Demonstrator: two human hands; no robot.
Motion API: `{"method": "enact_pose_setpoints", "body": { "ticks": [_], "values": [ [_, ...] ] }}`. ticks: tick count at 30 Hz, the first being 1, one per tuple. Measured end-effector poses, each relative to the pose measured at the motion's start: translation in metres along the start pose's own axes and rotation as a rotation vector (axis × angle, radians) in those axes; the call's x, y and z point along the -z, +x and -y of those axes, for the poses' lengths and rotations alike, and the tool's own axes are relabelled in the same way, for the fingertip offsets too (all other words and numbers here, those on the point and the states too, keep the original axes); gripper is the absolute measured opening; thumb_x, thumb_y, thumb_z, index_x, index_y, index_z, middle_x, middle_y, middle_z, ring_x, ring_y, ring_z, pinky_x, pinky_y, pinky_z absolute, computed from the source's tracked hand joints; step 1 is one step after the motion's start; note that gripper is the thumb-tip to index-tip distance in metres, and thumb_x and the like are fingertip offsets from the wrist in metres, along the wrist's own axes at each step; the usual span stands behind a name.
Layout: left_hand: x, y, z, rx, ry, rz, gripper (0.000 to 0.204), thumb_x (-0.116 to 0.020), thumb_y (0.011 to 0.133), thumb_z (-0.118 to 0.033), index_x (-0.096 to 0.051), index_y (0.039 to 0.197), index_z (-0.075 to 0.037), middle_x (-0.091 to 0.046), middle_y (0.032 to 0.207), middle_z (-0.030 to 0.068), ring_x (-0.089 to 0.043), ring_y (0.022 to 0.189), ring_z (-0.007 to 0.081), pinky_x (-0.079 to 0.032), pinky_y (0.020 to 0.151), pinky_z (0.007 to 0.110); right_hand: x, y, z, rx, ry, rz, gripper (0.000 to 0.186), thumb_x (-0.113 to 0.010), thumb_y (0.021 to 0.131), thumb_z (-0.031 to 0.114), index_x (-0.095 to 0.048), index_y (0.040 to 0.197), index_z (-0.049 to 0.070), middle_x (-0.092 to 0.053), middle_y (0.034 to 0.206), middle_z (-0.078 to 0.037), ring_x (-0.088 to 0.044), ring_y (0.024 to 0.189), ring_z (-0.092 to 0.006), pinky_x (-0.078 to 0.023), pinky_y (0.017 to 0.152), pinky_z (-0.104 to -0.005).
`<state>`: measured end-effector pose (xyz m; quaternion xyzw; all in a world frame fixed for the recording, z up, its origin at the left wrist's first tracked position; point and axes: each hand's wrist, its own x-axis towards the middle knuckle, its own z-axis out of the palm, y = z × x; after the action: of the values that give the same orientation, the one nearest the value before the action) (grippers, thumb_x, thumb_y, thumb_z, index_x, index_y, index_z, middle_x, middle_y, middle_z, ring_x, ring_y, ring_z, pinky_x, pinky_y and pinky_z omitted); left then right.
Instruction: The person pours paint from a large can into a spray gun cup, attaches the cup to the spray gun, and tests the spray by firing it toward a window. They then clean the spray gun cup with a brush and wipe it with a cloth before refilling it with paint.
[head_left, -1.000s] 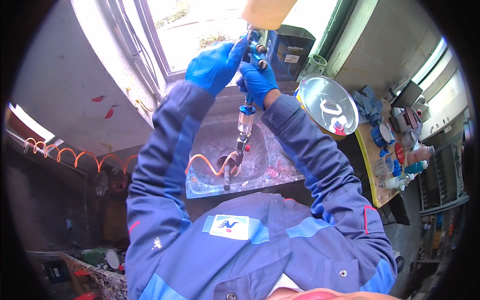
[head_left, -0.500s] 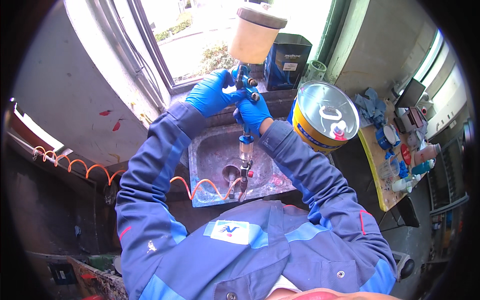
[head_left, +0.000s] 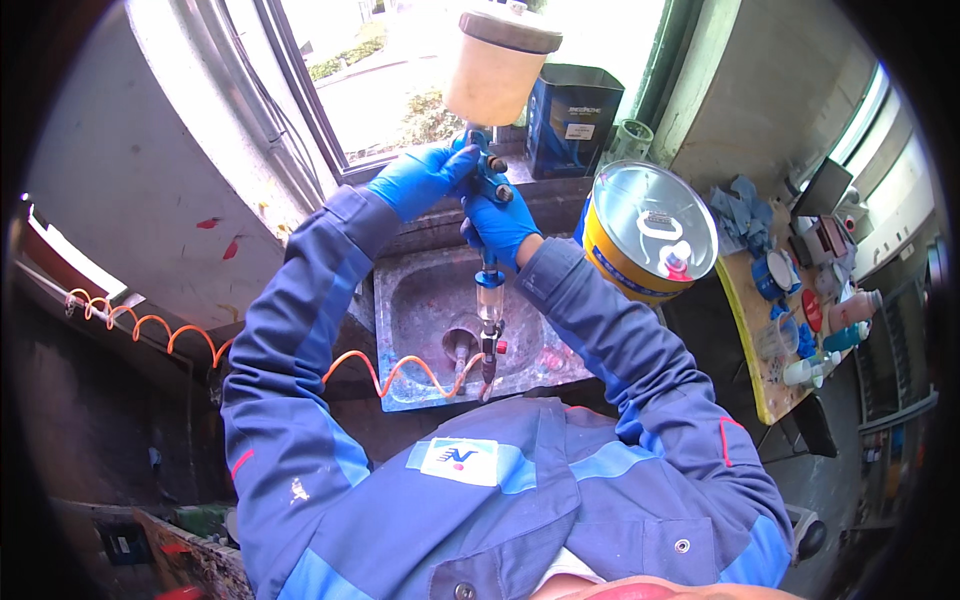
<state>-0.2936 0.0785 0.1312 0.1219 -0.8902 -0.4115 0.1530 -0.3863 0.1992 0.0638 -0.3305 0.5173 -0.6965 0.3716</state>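
Observation:
A blue spray gun (head_left: 484, 165) is held upright over the far edge of the stained sink (head_left: 410, 275). On top of it sits a cream paint cup (head_left: 492, 85) with a dark grey lid. My right hand (head_left: 504, 222), in a blue glove, is closed round the gun's handle. My left hand (head_left: 418, 180), gloved likewise, pinches the gun's head just under the cup; its fingertips are partly hidden. Below the handle hang a small clear filter bowl (head_left: 490, 300) and a fitting with a red knob. A coiled orange air hose (head_left: 400, 372) runs from there to the left.
Right of the sink stands a large yellow-and-blue drum (head_left: 652, 225) with a metal lid. A dark square can (head_left: 572, 122) and a clear cup (head_left: 632, 140) stand by the window. Bottles and crumpled blue cloth (head_left: 742, 212) crowd the side table (head_left: 748, 345) at the right.
The spray gun and its cup have shifted slightly left and up, both hands moving with it. My left elbow has moved a little outward, and the orange hose has swayed left.

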Motion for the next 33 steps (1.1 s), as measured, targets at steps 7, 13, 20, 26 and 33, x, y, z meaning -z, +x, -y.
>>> {"method": "enact_pose_setpoints", "body": {
  "ticks": [7,13,20,26,33],
  "values": [
    [0.004,-0.011,0.022,-0.145,0.024,-0.461,0.042,-0.058,0.098,-0.039,-0.066,0.106,0.002,-0.069,0.089,0.0147,-0.065,0.080,0.0196,-0.051,0.073,0.033,-0.014,0.028,0.018,0.100,-0.048,0.070,0.015,-0.060,0.094,0.016,-0.055,0.107,0.011,-0.057,0.062,-0.004,-0.055,0.049,-0.0119,-0.043,0.043,-0.0255],
    [-0.042,-0.063,0.084,0.200,0.095,-0.583,0.065,-0.058,0.095,-0.043,-0.044,0.136,0.005,-0.055,0.126,0.0292,-0.054,0.119,0.0385,-0.042,0.102,0.044,-0.038,0.163,0.061,-0.001,0.089,0.005,0.013,-0.061,0.094,0.024,-0.057,0.095,0.012,-0.052,0.066,0.000,-0.046,0.045,-0.0106,-0.038,0.039,-0.0283],
    [-0.054,-0.124,0.108,-0.077,0.024,-0.806,0.042,-0.061,0.096,-0.021,-0.052,0.130,0.001,-0.057,0.125,0.0209,-0.055,0.117,0.0345,-0.043,0.102,0.041,-0.055,0.266,0.034,-0.011,0.013,-0.066,0.012,-0.059,0.097,0.024,-0.055,0.101,0.014,-0.052,0.074,-0.004,-0.043,0.048,-0.0087,-0.035,0.038,-0.0245],
    [-0.017,-0.143,0.099,-0.053,-0.046,-0.706,0.041,-0.059,0.096,-0.022,-0.053,0.130,0.000,-0.059,0.120,0.0204,-0.059,0.111,0.0357,-0.046,0.098,0.041,-0.063,0.311,-0.002,-0.078,-0.023,-0.149,0.014,-0.060,0.095,0.024,-0.056,0.099,0.012,-0.053,0.074,-0.003,-0.046,0.049,-0.0117,-0.038,0.040,-0.0276],
    [0.026,-0.103,0.107,-0.074,0.168,-0.638,0.043,-0.057,0.099,-0.022,-0.050,0.134,0.001,-0.058,0.122,0.0198,-0.059,0.106,0.0259,-0.047,0.094,0.034,-0.065,0.332,-0.027,-0.191,-0.025,-0.051,0.015,-0.061,0.095,0.027,-0.053,0.090,0.015,-0.049,0.066,0.001,-0.039,0.042,-0.0085,-0.033,0.035,-0.0257]
  ]
}}
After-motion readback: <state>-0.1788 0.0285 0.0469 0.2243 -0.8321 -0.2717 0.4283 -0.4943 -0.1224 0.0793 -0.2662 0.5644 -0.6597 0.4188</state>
